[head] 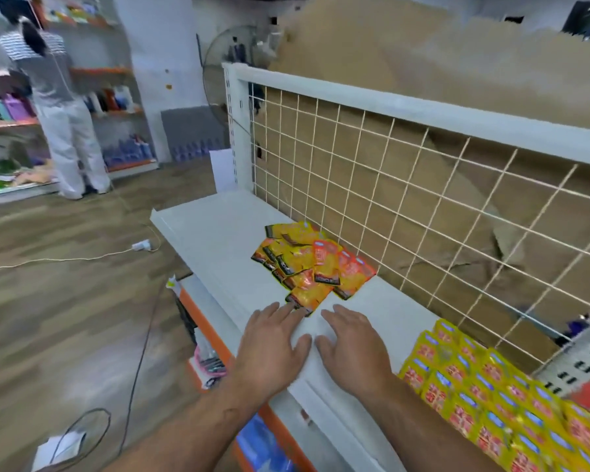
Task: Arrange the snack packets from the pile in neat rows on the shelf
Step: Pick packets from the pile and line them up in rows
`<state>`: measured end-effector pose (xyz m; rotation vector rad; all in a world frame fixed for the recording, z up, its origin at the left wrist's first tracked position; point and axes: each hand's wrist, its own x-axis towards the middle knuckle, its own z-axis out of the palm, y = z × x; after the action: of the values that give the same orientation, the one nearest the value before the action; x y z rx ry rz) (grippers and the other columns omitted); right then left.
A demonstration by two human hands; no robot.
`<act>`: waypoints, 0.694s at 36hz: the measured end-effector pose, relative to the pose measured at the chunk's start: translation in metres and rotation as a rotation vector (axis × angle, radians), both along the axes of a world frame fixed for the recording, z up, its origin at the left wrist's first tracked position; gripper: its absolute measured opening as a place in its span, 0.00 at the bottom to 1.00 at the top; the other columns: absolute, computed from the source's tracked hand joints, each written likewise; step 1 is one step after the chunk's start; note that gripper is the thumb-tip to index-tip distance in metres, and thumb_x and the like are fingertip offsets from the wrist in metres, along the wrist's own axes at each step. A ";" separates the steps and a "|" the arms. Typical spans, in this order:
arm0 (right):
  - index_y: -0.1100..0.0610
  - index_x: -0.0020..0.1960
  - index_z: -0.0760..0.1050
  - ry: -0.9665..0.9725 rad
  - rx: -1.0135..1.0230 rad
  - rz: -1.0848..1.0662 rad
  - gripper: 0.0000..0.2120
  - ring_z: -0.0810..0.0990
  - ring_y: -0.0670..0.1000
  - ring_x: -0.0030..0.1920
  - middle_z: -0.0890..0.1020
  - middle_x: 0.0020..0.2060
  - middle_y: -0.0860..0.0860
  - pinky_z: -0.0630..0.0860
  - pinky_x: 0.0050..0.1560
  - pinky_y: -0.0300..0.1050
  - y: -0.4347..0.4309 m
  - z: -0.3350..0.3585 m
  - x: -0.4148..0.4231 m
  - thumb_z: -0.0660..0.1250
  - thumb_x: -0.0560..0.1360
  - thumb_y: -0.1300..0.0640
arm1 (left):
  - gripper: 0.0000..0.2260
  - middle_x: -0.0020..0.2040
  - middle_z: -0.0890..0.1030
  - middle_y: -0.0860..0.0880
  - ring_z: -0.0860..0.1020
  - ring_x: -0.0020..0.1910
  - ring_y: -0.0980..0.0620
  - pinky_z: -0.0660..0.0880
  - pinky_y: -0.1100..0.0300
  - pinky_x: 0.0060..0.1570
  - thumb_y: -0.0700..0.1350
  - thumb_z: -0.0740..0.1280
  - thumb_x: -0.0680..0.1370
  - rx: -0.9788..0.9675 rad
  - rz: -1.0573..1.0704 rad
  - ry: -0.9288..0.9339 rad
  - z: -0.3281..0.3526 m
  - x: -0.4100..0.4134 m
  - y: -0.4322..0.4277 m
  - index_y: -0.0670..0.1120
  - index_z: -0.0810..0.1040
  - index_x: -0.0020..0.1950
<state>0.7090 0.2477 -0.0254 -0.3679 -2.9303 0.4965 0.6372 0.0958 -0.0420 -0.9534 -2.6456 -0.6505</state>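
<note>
A loose pile of yellow and orange snack packets [309,264] lies on the white shelf [218,240], against the wire grid back. My left hand [271,342] is flat over the shelf, fingers straight, fingertips at the nearest packet [305,298] of the pile. My right hand [349,345] is beside it, fingers spread and straight, resting on bare shelf just short of the pile. Neither hand holds anything. To the right, several yellow packets [491,393] lie in neat rows on the shelf.
A wire grid [406,185] with cardboard behind it backs the shelf. A person [55,107] stands at far shelves on the left. Cables and a power plug [140,246] lie on the wooden floor. Lower shelves with goods sit below the edge.
</note>
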 end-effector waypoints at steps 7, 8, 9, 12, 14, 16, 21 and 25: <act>0.52 0.56 0.73 -0.013 -0.070 -0.331 0.19 0.77 0.56 0.55 0.80 0.53 0.51 0.74 0.47 0.50 -0.009 -0.010 -0.072 0.60 0.76 0.38 | 0.17 0.54 0.83 0.46 0.81 0.54 0.45 0.79 0.53 0.51 0.50 0.66 0.72 0.066 -0.071 0.057 -0.009 -0.101 0.017 0.45 0.82 0.57; 0.52 0.53 0.72 -0.007 -0.104 -0.410 0.21 0.78 0.56 0.53 0.80 0.49 0.51 0.73 0.43 0.49 -0.011 -0.012 -0.081 0.60 0.75 0.36 | 0.18 0.55 0.83 0.46 0.81 0.54 0.44 0.79 0.53 0.50 0.50 0.65 0.72 0.066 -0.089 0.058 -0.010 -0.114 0.020 0.44 0.82 0.58; 0.52 0.51 0.70 0.003 -0.132 -0.480 0.23 0.78 0.56 0.51 0.80 0.47 0.51 0.71 0.40 0.48 -0.012 -0.014 -0.089 0.59 0.73 0.32 | 0.17 0.55 0.83 0.45 0.80 0.54 0.44 0.79 0.52 0.49 0.50 0.63 0.74 0.065 -0.110 0.059 -0.010 -0.127 0.023 0.44 0.81 0.58; 0.52 0.51 0.68 0.003 -0.152 -0.621 0.31 0.79 0.56 0.49 0.80 0.46 0.50 0.68 0.38 0.47 -0.013 -0.017 -0.109 0.57 0.69 0.25 | 0.20 0.53 0.81 0.44 0.78 0.51 0.42 0.77 0.53 0.50 0.52 0.57 0.76 0.067 -0.158 0.081 -0.010 -0.164 0.034 0.42 0.80 0.58; 0.52 0.52 0.68 -0.022 -0.142 -0.680 0.33 0.79 0.56 0.51 0.80 0.47 0.50 0.69 0.39 0.47 -0.012 -0.019 -0.119 0.58 0.67 0.24 | 0.20 0.52 0.80 0.43 0.77 0.52 0.41 0.75 0.52 0.52 0.54 0.58 0.76 0.063 -0.145 0.056 -0.015 -0.184 0.040 0.41 0.79 0.59; 0.52 0.52 0.68 -0.038 -0.125 -0.729 0.33 0.79 0.56 0.52 0.80 0.47 0.50 0.71 0.41 0.48 -0.014 -0.020 -0.126 0.60 0.66 0.24 | 0.22 0.55 0.80 0.42 0.75 0.55 0.41 0.72 0.49 0.56 0.57 0.59 0.77 0.032 -0.127 0.014 -0.025 -0.197 0.044 0.42 0.78 0.60; 0.52 0.53 0.70 -0.061 -0.111 -0.841 0.32 0.79 0.56 0.53 0.80 0.48 0.50 0.77 0.47 0.50 -0.022 -0.020 -0.132 0.62 0.64 0.27 | 0.26 0.58 0.77 0.44 0.71 0.59 0.42 0.71 0.48 0.57 0.59 0.65 0.75 0.025 -0.138 -0.140 -0.029 -0.202 0.046 0.45 0.73 0.69; 0.52 0.53 0.70 -0.067 -0.141 -0.895 0.29 0.79 0.55 0.54 0.80 0.49 0.50 0.77 0.49 0.50 -0.020 -0.019 -0.135 0.64 0.65 0.30 | 0.27 0.57 0.77 0.44 0.71 0.59 0.42 0.72 0.48 0.56 0.55 0.68 0.72 0.068 -0.155 -0.247 -0.031 -0.204 0.047 0.45 0.74 0.69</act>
<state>0.5739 0.2277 -0.0447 -1.6061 -2.4127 0.5313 0.4330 0.1424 -0.0727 -1.1333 -2.7564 -0.9441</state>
